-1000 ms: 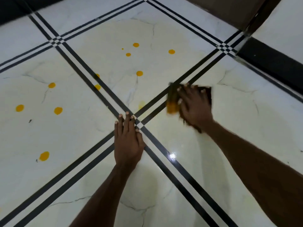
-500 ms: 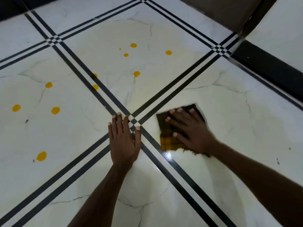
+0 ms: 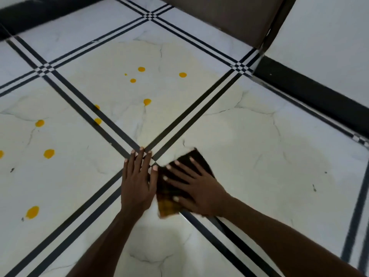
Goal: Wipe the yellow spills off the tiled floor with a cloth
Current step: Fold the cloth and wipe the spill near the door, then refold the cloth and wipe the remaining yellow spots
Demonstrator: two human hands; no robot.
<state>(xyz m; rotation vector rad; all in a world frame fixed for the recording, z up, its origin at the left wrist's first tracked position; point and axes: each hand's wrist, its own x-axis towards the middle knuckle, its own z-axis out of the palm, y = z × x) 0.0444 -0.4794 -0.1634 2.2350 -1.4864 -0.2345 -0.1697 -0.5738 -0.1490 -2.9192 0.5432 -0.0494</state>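
Observation:
My right hand (image 3: 196, 186) presses flat, fingers spread, on a dark brown cloth (image 3: 169, 202) with a yellow-stained lower edge, lying on the white tiled floor (image 3: 259, 156) just right of a crossing of black tile lines. My left hand (image 3: 137, 180) lies flat on the floor beside the cloth, its fingertips at the crossing and its thumb next to the cloth's edge. Several yellow spills dot the tiles: one (image 3: 147, 101) ahead of my hands, a group farther off (image 3: 141, 69), and others to the left (image 3: 49, 153), (image 3: 32, 212).
A brown door or panel (image 3: 229, 17) stands at the back right, with a white wall above a black skirting (image 3: 311, 92) along the right. A dark strip (image 3: 40, 15) runs along the far left edge. Black double lines (image 3: 83, 108) cross the floor.
My right hand has dragged the cloth from the far side of the tile lines toward me and leftward, next to my left hand. The left hand has stayed planted.

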